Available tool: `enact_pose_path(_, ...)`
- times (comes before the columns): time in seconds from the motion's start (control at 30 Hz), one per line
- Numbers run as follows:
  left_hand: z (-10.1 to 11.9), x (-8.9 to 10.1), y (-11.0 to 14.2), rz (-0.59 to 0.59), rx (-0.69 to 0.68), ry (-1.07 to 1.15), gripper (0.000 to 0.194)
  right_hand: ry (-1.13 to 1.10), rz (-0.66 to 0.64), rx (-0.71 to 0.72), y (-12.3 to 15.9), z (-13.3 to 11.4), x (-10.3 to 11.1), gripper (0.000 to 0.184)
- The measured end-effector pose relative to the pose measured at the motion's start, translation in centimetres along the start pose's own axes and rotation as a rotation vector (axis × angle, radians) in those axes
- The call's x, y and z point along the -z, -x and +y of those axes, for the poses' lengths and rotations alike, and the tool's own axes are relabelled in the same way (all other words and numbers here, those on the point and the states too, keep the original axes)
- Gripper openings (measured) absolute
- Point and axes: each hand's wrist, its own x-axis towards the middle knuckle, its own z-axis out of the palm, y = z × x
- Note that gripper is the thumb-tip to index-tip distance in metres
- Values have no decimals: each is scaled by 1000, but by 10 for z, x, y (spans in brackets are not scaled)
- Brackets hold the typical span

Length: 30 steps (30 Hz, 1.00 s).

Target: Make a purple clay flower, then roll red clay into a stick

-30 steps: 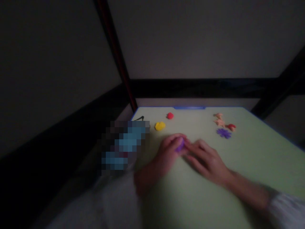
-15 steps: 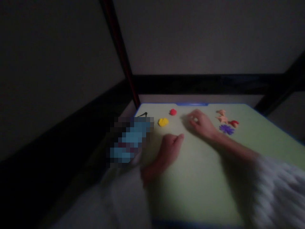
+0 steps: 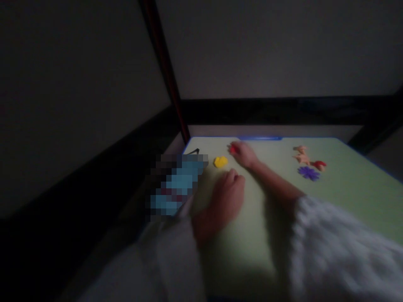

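My right hand (image 3: 244,154) is at the far part of the light green tabletop (image 3: 242,251). Its fingers are closed around the near side of a small red lumpy piece (image 3: 233,149), which partly shows past the fingertips. My left hand (image 3: 229,195) rests nearer to me with its fingers curled in; what they hold, if anything, is hidden. Just beyond it lies a yellow blob-like piece (image 3: 221,162), apart from both hands.
On the right lie a purple flower-shaped piece (image 3: 309,173), a red-and-tan mushroom-like piece (image 3: 320,165), a peach star-like piece (image 3: 302,158) and another peach piece (image 3: 301,149). A blurred-out blue object (image 3: 179,182) is at the left edge. A wall (image 3: 267,50) stands behind.
My right hand has moved left to the red piece and closed on it. My left hand has turned, its fingers now pointing away from me. The view has shifted slightly.
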Motion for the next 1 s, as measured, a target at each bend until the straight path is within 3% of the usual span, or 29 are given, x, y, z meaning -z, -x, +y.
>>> enact_pose_path(0.17, -15, -5, -1, 77, 29, -42, 20, -279, 96, -99, 15, -13, 29, 31)
enact_pose_path(0.4, -29, -17, -12, 181, 14, 106, 18, -696, 148, -183, 84, -40, 65, 27)
enact_pose_path(0.57, -27, -34, -44, 286, 83, 169, 18, -846, 171, -295, 122, -41, 73, 22)
enact_pose_path(0.77, -28, -52, -79, 275, 67, 253, 23, -923, 196, -396, 138, -44, 76, 22)
enact_pose_path(1.0, -9, -44, -74, 244, 21, 440, 31, -1014, 92, -428, 142, -45, 75, 30)
